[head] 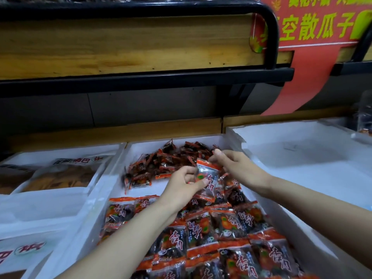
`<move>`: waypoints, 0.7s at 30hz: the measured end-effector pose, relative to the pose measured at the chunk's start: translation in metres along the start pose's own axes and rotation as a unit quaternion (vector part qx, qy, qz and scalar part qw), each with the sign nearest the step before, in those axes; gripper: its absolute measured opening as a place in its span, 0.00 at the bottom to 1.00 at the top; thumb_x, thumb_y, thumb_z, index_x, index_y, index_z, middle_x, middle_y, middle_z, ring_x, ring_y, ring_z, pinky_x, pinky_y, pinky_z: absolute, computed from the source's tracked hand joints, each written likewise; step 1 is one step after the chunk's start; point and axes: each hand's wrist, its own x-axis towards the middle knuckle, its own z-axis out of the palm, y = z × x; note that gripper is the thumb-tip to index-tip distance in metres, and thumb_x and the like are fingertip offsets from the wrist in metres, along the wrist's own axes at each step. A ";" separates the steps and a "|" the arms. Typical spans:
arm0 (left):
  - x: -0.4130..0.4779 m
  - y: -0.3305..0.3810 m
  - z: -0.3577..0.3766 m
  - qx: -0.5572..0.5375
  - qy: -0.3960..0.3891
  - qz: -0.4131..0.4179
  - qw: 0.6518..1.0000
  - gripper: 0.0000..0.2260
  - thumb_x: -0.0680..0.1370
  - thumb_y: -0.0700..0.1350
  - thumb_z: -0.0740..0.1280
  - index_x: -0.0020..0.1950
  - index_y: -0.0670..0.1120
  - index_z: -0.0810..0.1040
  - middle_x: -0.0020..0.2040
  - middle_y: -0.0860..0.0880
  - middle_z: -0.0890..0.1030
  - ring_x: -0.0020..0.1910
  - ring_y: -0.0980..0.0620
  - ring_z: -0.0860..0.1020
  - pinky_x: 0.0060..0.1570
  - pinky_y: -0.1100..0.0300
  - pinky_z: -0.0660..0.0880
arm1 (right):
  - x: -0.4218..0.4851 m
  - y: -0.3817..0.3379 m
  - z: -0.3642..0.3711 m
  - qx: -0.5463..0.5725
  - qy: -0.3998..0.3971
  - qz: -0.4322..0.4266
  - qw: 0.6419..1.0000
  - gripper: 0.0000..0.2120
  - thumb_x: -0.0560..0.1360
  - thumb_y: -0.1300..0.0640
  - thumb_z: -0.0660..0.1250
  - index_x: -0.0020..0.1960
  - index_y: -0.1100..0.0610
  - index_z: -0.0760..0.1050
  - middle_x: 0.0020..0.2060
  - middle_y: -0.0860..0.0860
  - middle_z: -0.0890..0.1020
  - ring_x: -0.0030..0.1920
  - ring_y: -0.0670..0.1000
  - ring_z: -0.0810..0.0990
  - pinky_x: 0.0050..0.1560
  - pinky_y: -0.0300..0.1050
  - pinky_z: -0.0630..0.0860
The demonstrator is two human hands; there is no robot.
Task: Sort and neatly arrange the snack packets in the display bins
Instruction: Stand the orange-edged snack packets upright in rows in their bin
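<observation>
held packet (208, 175): orange-black, upright, over middle bin (145, 146) | other packets (231, 222): near rows; far heap

Middle bin (145, 147): small packets (171, 162) heaped at far end; large packets (231, 228) in overlapping rows at near end; bare floor strip between, at left.
Held packet (208, 178): above where the piles meet; left hand (181, 188) pinching lower left edge, right hand (239, 168) pinching top right corner.
Left bin (60, 190): touching middle bin; bags (60, 176) inside.
Right bin (302, 158): on middle bin's other side.
Shelf (120, 47): above and behind bins.
Banner (314, 27): at shelf's right end, above right bin.
</observation>
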 end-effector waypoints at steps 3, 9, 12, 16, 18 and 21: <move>0.000 0.004 0.007 0.007 -0.004 0.024 1.000 0.11 0.77 0.39 0.69 0.57 0.46 0.72 0.47 0.49 0.80 0.39 0.62 0.80 0.38 0.74 0.72 | -0.005 -0.002 -0.006 -0.045 -0.056 -0.031 0.997 0.04 0.74 0.54 0.70 0.46 0.55 0.78 0.34 0.47 0.79 0.33 0.43 0.76 0.37 0.37 0.74; 0.007 0.001 0.012 0.353 -0.054 0.124 0.926 0.19 0.81 0.52 0.62 0.71 0.50 0.68 0.67 0.55 0.70 0.68 0.55 0.66 0.67 0.58 0.64 | 0.009 0.012 -0.035 -0.125 0.003 -0.015 0.992 0.04 0.76 0.58 0.67 0.49 0.58 0.76 0.37 0.50 0.79 0.39 0.48 0.77 0.41 0.41 0.73; 0.011 -0.006 0.013 0.435 -0.119 0.099 0.887 0.20 0.82 0.53 0.59 0.73 0.50 0.68 0.75 0.51 0.63 0.75 0.52 0.59 0.73 0.56 0.56 | 0.017 0.023 -0.042 -0.222 0.008 0.005 0.975 0.04 0.78 0.57 0.63 0.48 0.57 0.74 0.39 0.51 0.77 0.41 0.49 0.75 0.36 0.37 0.69; 0.010 -0.012 0.016 0.466 -0.140 0.093 0.869 0.19 0.82 0.52 0.60 0.73 0.51 0.68 0.73 0.51 0.68 0.73 0.50 0.63 0.71 0.52 0.60 | 0.023 0.035 -0.036 -0.300 -0.082 0.047 0.949 0.10 0.80 0.56 0.59 0.54 0.60 0.76 0.45 0.55 0.78 0.45 0.51 0.74 0.39 0.42 0.68; 0.011 -0.015 0.016 0.467 -0.131 0.100 0.869 0.19 0.81 0.52 0.61 0.73 0.51 0.68 0.73 0.51 0.69 0.72 0.50 0.65 0.71 0.53 0.61 | 0.025 0.039 -0.030 -0.313 -0.120 0.050 0.941 0.12 0.81 0.56 0.58 0.56 0.62 0.76 0.49 0.57 0.80 0.47 0.52 0.75 0.44 0.41 0.66; 0.012 -0.018 0.017 0.465 -0.128 0.106 0.870 0.19 0.81 0.53 0.61 0.72 0.52 0.68 0.72 0.52 0.69 0.71 0.50 0.65 0.70 0.53 0.61 | 0.025 0.046 -0.020 -0.337 -0.129 0.046 0.932 0.12 0.81 0.58 0.58 0.60 0.61 0.74 0.55 0.57 0.79 0.55 0.55 0.76 0.46 0.39 0.64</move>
